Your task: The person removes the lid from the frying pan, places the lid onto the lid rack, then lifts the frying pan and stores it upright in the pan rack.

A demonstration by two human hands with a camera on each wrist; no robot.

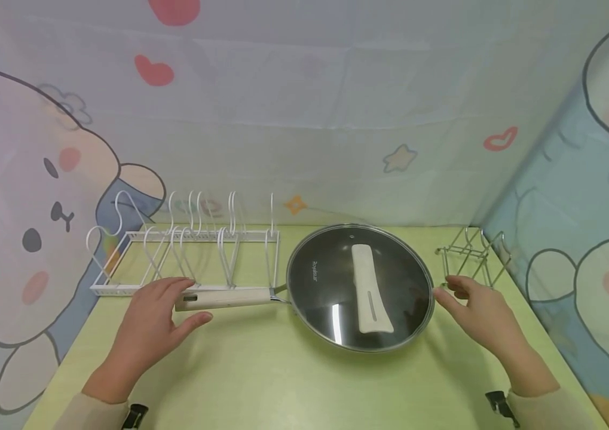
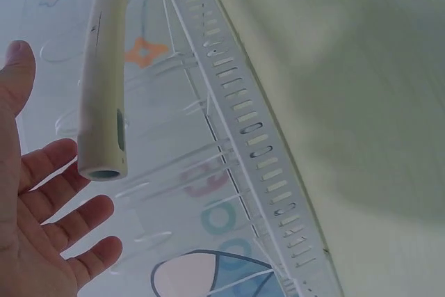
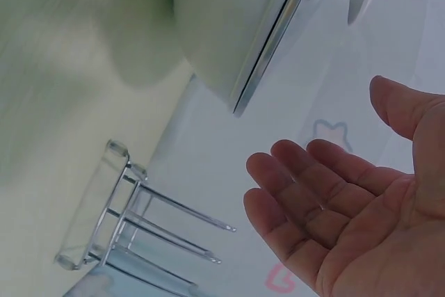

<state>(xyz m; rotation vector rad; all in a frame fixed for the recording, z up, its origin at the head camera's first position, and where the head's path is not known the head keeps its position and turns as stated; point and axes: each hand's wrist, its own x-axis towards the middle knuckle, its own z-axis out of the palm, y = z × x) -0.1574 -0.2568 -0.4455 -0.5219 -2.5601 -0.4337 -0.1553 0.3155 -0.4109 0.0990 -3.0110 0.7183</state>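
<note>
A frying pan with a pale outside stands on the table, covered by a dark glass lid with a cream upright grip. Its long cream handle points left. My left hand is spread around the handle's end, thumb on the near side and fingers on the far side. In the left wrist view, a gap shows between the thumb and the handle. Beside the pan's right rim is my right hand, fingers loosely bent, palm toward the pan and nothing in it.
A white wire rack with several upright loops stands behind the handle at the left. A smaller silver wire rack sits at the back right, just beyond my right hand. Printed cloth hangs behind the pale green table.
</note>
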